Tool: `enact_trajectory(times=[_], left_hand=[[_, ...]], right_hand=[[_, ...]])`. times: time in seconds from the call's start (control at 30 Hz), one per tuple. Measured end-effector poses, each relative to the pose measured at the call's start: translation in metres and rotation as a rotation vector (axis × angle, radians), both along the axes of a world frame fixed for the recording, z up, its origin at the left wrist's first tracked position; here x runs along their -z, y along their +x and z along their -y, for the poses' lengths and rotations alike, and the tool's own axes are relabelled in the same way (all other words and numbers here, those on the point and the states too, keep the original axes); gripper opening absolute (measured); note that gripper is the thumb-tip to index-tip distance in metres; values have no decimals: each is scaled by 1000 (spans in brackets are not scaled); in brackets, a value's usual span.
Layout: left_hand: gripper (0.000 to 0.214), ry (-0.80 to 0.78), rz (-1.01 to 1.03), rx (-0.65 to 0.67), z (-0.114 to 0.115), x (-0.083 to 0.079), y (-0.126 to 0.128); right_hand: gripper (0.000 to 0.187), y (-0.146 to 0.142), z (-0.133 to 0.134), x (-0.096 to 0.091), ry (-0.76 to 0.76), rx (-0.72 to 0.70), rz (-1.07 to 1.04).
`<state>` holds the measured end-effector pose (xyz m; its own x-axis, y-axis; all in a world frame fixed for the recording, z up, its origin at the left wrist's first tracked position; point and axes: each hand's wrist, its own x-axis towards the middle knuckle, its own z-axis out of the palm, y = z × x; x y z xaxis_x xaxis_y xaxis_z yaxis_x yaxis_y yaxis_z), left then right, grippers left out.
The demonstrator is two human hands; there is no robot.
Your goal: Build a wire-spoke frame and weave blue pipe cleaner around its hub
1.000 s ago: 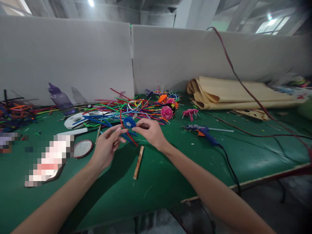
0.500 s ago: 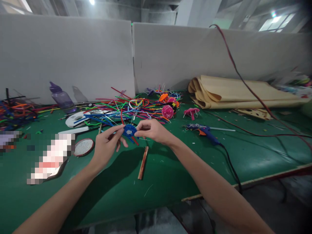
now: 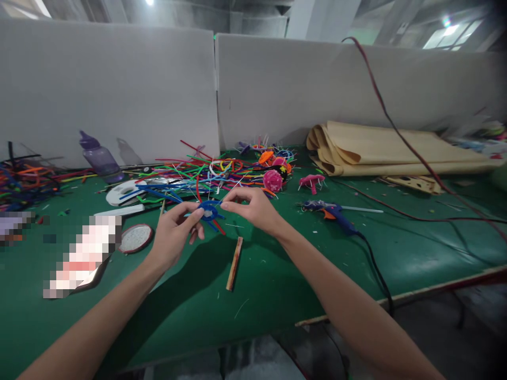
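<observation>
My left hand (image 3: 174,229) pinches a small blue ring-shaped piece (image 3: 210,211) at its left side, between thumb and fingers. Thin pale strands stick out from that piece. At its right edge, my right hand (image 3: 253,210) has thumb and forefinger pressed together on a thin white strand (image 3: 237,182), which points up and right. Below the hands, a short brown-stained stick (image 3: 234,264) lies on the green table (image 3: 273,295). Behind them spreads a heap of coloured pipe cleaners (image 3: 182,171).
On the right lies a blue glue gun (image 3: 336,215) with its black cord. Pink piece (image 3: 312,181), rolled tan paper (image 3: 380,150) and purple bottle (image 3: 101,158) are farther back. A round red-rimmed dish (image 3: 135,238) and white tape roll (image 3: 119,194) are left.
The blue piece has tilted in my left hand. My right hand has shifted slightly up, and the strand at its fingertips now points up and right.
</observation>
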<state>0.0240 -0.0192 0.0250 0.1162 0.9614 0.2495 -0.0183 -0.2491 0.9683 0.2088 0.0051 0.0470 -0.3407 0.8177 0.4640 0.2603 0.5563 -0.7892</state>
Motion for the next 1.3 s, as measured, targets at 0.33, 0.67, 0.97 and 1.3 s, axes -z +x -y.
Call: enact_trajectory(times=[0.33, 0.67, 0.97, 1.3], left_hand=[[12, -6, 53, -50, 0, -4, 3], [13, 30, 115, -167, -1, 2, 3], [16, -41, 98, -132, -2, -1, 2], [11, 34, 49, -80, 1, -4, 1]], right_hand=[[15, -2, 7, -2, 184, 150, 5], [13, -11, 7, 9, 268, 153, 134], [12, -12, 4, 17, 343, 202, 192], [14, -14, 5, 18, 370, 125, 122]])
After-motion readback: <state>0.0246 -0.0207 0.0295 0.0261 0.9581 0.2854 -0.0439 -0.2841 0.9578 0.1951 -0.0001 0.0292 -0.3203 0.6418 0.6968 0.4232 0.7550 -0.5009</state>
